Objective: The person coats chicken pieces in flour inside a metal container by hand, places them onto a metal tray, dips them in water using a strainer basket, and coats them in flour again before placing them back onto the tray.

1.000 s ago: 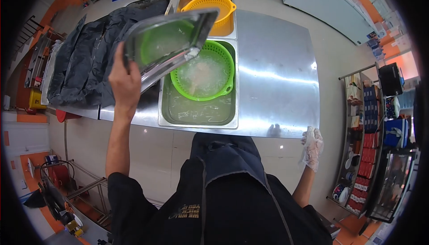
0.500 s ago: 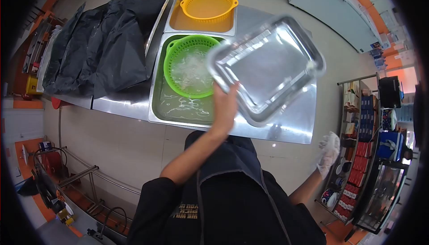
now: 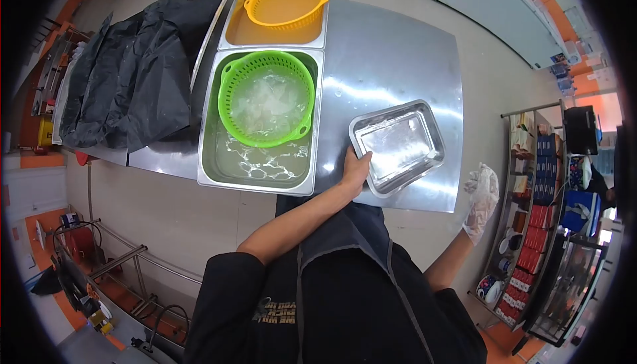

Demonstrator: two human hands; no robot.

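Observation:
My bare left hand [image 3: 356, 167] grips the near left rim of a rectangular metal tray [image 3: 398, 148], thumb over the edge. The tray is shiny inside with nothing solid in it, and sits low over the steel table, slightly turned. Off the table's right edge, my right hand [image 3: 482, 198] wears a clear plastic glove. It holds nothing, and its fingers look loosely apart. Left of the tray, a green colander [image 3: 225, 102] stands in a steel pan [image 3: 207, 165] of water, with pale translucent pieces inside it.
Behind the green colander, a yellow colander [image 3: 321, 7] sits in a second steel pan [image 3: 232, 32] of cloudy yellowish liquid. Black plastic sheeting [image 3: 142, 72] covers the left side of the steel table [image 3: 391, 45]. A shelf rack with boxes [image 3: 541, 218] stands at right, and a white freezer [image 3: 494, 12] stands behind.
The tray has come down from close to the camera to the tabletop, still in my left hand. My gloved right hand stays off to the right, slightly shifted. The view has turned slightly right.

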